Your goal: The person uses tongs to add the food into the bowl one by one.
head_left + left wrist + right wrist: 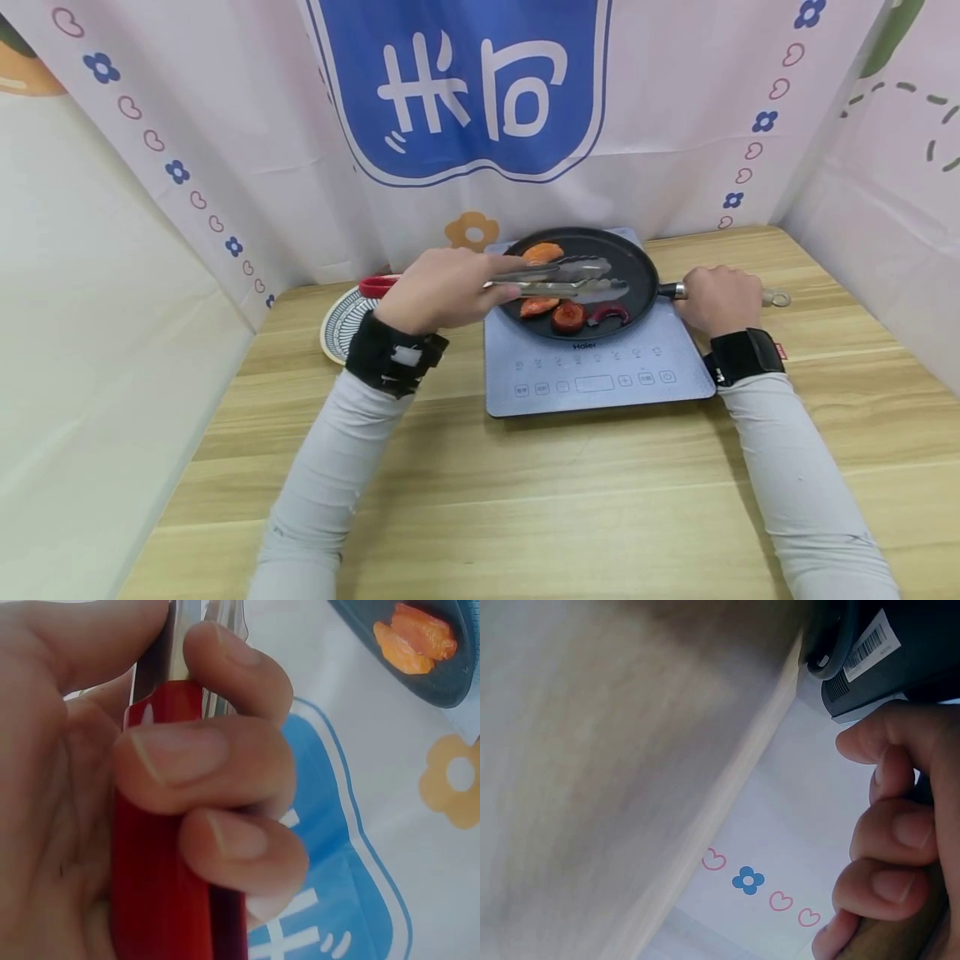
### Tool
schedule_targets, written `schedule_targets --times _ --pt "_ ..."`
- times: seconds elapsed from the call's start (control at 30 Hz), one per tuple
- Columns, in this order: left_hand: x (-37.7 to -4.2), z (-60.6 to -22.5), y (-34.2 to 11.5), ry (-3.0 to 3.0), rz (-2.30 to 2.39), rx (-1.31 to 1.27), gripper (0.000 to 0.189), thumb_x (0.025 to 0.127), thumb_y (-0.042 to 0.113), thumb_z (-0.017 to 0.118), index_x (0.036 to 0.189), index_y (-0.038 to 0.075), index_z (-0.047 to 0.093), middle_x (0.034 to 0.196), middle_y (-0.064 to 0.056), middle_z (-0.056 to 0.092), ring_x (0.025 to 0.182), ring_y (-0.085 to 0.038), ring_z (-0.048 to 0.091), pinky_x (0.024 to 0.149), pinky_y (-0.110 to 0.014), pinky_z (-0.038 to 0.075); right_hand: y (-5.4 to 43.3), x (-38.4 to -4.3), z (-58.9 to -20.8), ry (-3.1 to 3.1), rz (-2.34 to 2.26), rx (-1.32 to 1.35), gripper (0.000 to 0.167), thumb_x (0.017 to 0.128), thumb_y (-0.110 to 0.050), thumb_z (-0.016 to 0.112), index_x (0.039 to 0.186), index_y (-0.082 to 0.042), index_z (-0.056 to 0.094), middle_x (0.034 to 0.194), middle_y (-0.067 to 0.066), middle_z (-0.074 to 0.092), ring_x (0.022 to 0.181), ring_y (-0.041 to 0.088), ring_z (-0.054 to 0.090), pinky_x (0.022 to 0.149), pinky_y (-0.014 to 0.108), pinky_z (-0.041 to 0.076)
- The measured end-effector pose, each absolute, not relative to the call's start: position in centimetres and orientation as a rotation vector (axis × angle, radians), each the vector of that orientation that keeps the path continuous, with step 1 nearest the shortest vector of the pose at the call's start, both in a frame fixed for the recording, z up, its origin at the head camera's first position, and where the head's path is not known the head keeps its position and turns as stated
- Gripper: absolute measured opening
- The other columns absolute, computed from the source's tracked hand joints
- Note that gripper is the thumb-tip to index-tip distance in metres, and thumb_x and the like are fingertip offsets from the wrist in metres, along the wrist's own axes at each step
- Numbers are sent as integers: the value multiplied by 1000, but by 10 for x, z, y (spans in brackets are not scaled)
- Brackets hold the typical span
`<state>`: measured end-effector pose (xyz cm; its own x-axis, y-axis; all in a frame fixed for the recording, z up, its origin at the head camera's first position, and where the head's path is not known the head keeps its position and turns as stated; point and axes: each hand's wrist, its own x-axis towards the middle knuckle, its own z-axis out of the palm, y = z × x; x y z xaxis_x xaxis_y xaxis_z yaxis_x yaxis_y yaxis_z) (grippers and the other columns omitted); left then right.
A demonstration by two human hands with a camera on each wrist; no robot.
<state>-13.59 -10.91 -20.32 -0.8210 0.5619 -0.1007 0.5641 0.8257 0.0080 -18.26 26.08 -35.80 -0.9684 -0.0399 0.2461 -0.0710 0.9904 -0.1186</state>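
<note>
My left hand [450, 287] grips a pair of metal tongs [525, 289] by their red handle [161, 892], fingers curled round it. The tongs' two scalloped ends reach over the black frying pan [642, 271], apart from each other. Inside the pan are orange food pieces [543, 252], a round reddish-brown slice [568, 317] and a dark red curved piece [609, 314]. The tongs partly hide the middle of the pan. With fingers wrapped round it, my right hand [722, 300] holds the pan's handle [900, 934], whose end [776, 297] sticks out on the right.
Under the pan lies a light blue-grey induction cooktop [600, 400] on the wooden table [525, 500]. A patterned plate [337, 333] sits at the left, partly behind my left hand. Printed cloth [262, 167] hangs close behind and at both sides.
</note>
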Motion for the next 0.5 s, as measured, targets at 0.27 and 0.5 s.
schedule_targets --times 0.27,0.5 --pt "-127 -206 -132 2954 146 809 52 109 48 54 157 29 52 118 0 74 88 -22 63 72 -36 48 259 -183 -357 -2897 177 83 32 86 -20 74 62 -8 57 59 10 53 57 31 50 52 43 37" --pt "-124 -217 -146 2973 208 724 53 109 50 53 158 31 50 120 -2 73 92 -24 64 74 -38 49 259 -182 -357 -2909 181 75 33 87 -19 73 60 -8 58 58 9 52 56 31 50 52 43 37"
